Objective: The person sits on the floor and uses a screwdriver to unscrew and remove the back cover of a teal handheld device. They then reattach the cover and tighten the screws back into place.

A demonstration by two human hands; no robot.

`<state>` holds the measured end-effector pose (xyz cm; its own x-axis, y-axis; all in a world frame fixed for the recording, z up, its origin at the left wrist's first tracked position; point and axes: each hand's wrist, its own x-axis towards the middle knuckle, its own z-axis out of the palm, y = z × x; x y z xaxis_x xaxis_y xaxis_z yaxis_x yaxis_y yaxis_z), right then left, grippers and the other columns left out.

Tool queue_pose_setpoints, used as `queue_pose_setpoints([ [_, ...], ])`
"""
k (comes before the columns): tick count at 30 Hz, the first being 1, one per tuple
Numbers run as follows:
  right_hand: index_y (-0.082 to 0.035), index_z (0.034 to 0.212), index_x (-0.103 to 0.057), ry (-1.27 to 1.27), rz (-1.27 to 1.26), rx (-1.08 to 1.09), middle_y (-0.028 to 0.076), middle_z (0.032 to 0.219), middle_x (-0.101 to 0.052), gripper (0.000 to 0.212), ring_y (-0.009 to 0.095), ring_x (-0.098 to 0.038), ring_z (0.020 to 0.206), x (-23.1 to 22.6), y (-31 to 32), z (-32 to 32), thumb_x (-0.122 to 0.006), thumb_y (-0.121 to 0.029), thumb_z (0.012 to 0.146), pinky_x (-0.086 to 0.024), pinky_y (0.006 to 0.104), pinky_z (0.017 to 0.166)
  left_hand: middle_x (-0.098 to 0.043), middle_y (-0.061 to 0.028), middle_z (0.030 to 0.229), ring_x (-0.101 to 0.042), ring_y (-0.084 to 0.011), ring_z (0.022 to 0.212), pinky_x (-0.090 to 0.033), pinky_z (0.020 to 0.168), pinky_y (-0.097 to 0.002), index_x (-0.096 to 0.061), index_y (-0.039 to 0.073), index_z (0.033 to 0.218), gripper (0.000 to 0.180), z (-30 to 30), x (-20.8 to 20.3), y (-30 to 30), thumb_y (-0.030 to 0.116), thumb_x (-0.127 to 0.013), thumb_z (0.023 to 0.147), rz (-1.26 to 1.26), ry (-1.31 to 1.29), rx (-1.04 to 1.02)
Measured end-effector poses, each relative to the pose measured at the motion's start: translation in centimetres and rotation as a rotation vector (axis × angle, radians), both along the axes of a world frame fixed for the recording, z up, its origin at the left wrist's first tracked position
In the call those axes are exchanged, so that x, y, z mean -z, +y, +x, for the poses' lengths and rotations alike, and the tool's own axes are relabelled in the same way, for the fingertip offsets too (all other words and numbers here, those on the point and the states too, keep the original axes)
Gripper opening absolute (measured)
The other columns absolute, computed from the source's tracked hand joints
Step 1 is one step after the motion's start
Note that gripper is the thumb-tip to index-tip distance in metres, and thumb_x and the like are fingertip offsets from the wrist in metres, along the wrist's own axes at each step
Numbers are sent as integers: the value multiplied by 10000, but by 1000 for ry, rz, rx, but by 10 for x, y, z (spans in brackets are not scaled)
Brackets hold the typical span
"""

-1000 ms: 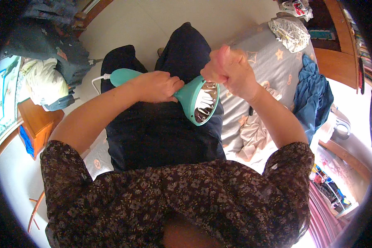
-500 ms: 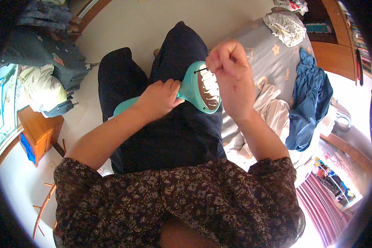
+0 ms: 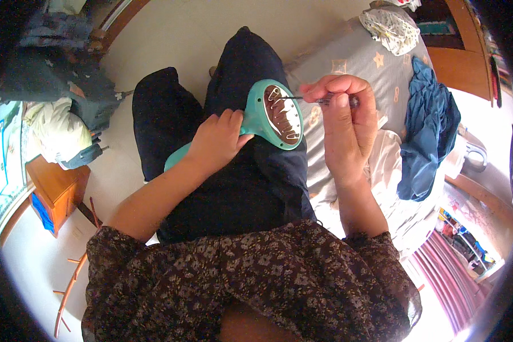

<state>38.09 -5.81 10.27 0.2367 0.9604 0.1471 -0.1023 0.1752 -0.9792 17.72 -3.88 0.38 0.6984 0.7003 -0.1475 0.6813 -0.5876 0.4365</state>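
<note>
My left hand (image 3: pixel 219 137) is wrapped around the neck of a teal handheld tool with an oval head (image 3: pixel 255 114), held over my lap. Its face has a brown and white wavy plate, and small dark holes dot the teal rim. In my right hand (image 3: pixel 347 122), the fingers pinch a small screwdriver (image 3: pixel 293 98) with a thin dark shaft. Its shaft points left across the upper part of the plate; whether the tip touches the surface I cannot tell. Most of the screwdriver's handle is hidden by my fingers.
Dark trousers (image 3: pixel 228 194) cover my legs beneath the tool. To the right lies a grey patterned bed sheet (image 3: pixel 359 57) with blue cloth (image 3: pixel 427 131) and white cloth (image 3: pixel 387 159) on it. At the left stand a wooden cabinet (image 3: pixel 60 182) and a heap of pale fabric (image 3: pixel 54 128).
My right hand has moved right and slightly down, turning so the screwdriver's shaft and part of its handle show. The teal tool's head has shifted slightly left and up, in my left hand.
</note>
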Motion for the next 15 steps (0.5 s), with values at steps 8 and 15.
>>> queue_pose_setpoints([
  [8,-5,1078,-453,183,-65,131,131,997,-552,182,218,-573,929,16,-22,0,-399,-160,1000,-418,451,979,-581,-159,946,-604,-315,793,-509,689,-398,-523,5,1100,450,3,-5,-1,342,-640,827,-71,59,-43],
  [15,-4,1071,-496,696,-45,379,136,995,-587,228,251,-595,947,33,-45,20,-407,-202,1001,-447,399,938,-594,-150,986,-601,-310,798,-503,702,-387,-523,9,1121,466,-3,-13,0,321,-672,809,-17,9,-74],
])
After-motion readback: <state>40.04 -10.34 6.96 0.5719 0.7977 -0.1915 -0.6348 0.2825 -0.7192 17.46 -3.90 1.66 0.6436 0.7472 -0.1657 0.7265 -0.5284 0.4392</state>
